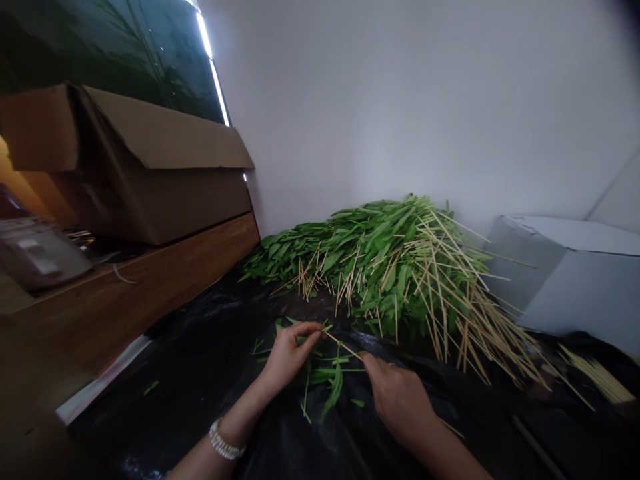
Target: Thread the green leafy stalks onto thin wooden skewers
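Note:
My left hand (pixel 290 352) pinches the upper end of a thin wooden stick (pixel 341 345) together with a green leaf (pixel 301 339). My right hand (pixel 397 395) is closed on the lower end of the same stick. Both hands hover over a black plastic sheet (pixel 220 373). A few loose green leaves (pixel 331 387) lie between and under them. Just beyond rises a big heap of leaves on sticks (pixel 395 267).
A wooden shelf (pixel 135 293) with an open cardboard box (pixel 150 173) runs along the left. A white box (pixel 570 273) stands at the right by the wall. Loose bare sticks (pixel 597 377) lie at the far right on the black sheet.

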Available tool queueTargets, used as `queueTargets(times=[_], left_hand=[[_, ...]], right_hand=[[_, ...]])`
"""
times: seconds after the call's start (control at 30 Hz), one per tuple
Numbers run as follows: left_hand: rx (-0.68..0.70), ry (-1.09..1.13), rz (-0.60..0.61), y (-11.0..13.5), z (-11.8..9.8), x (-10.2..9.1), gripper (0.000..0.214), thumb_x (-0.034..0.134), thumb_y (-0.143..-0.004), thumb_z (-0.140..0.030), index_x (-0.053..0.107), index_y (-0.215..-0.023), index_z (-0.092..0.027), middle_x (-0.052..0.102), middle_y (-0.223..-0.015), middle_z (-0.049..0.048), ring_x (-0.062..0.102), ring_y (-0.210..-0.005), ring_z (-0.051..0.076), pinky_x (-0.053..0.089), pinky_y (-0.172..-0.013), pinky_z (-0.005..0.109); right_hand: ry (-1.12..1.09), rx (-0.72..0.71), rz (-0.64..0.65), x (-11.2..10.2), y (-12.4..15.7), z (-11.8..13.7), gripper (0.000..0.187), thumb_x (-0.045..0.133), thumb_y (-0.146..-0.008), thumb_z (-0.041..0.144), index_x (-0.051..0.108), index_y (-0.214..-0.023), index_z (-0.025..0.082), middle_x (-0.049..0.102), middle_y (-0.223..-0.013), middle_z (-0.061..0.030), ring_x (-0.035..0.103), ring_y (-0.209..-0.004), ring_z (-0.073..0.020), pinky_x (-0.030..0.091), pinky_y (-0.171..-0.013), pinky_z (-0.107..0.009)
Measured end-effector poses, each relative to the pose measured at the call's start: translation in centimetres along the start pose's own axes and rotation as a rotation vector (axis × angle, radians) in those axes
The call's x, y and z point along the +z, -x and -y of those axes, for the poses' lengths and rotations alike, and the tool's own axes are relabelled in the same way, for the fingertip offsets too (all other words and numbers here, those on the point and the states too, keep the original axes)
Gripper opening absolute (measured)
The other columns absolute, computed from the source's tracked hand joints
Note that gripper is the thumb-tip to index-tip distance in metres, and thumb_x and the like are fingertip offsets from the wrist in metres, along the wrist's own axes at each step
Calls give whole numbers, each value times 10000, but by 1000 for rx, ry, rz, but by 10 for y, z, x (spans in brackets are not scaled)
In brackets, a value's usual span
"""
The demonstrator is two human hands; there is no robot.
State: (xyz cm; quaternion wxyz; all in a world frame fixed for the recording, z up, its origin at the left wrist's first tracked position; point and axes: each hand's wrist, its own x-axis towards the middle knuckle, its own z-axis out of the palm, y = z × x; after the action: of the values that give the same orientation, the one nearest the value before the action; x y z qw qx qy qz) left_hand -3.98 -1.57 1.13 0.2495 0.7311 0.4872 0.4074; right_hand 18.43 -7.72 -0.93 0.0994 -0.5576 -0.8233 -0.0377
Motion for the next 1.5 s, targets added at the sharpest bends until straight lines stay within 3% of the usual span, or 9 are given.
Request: queueTargets(times=[0.4, 0.7, 0.87, 1.07, 1.23, 1.3, 1.4, 1.5], left_hand=[[-186, 356, 12, -4, -5, 5, 245, 639, -778, -351, 719, -883, -144, 770, -829, 76, 719, -814, 224, 558, -779, 317], [-108, 179, -45, -1, 2, 9, 242, 600, -833, -339, 722, -925, -152, 762, -899, 75, 702, -848, 221, 550, -791, 315], [7, -43, -43, 0, 8, 9, 207, 585, -850, -285, 723, -978, -199, 742, -1006, 60, 674, -961, 221, 515, -899, 355], [86, -182, -2, 10, -8, 3, 241, 569, -851, -218, 691, -1059, -217, 713, -1093, 72, 640, -1045, 229, 483, -965, 396], [124, -220, 181, 49, -46, -17, 249, 597, -853, -249, 691, -1080, -288, 609, -1300, 57, 580, -1172, 243, 459, -1018, 406], [130, -230, 188, 69, -65, -34, 240, 570, -881, -296, 691, -1087, -328, 594, -1322, 40, 609, -1134, 238, 498, -979, 383], [170, -327, 79, 92, -90, -65, 265, 584, -865, -326, 686, -1098, -399, 640, -1259, 23, 656, -1048, 259, 555, -895, 379], [225, -481, -147, 102, -108, -97, 271, 589, -848, -333, 678, -1085, -431, 656, -1230, -2, 672, -1008, 258, 580, -836, 368]], right_hand=[[-22, -38, -63, 1, 1, 2, 376, 430, -857, 40, 576, -1172, 184, 713, -799, -29, 683, -655, -173, 360, -549, -262], [10, -18, -59, 2, 1, -1, 375, 418, -870, 52, 575, -1181, 188, 714, -819, -39, 680, -644, -160, 367, -533, -250], [13, -34, -81, 8, 0, -4, 364, 408, -868, 42, 570, -1163, 181, 713, -809, -41, 682, -659, -154, 371, -533, -238], [33, -35, -109, 11, 1, -6, 336, 441, -861, 36, 563, -1128, 199, 720, -771, -14, 685, -608, -133, 343, -504, -235], [60, -16, -67, 7, 1, -4, 340, 427, -867, 24, 587, -1114, 194, 728, -801, -25, 699, -639, -157, 353, -510, -248], [66, -17, -60, 7, 1, -3, 363, 418, -867, 23, 582, -1146, 188, 732, -827, -35, 701, -651, -163, 371, -522, -249], [58, -3, -62, 7, 2, -4, 376, 421, -869, 28, 584, -1166, 189, 737, -834, -41, 703, -652, -163, 392, -531, -242], [46, 3, -66, 9, 3, -4, 375, 429, -863, 17, 603, -1146, 190, 738, -829, -42, 706, -645, -164, 413, -530, -236]])
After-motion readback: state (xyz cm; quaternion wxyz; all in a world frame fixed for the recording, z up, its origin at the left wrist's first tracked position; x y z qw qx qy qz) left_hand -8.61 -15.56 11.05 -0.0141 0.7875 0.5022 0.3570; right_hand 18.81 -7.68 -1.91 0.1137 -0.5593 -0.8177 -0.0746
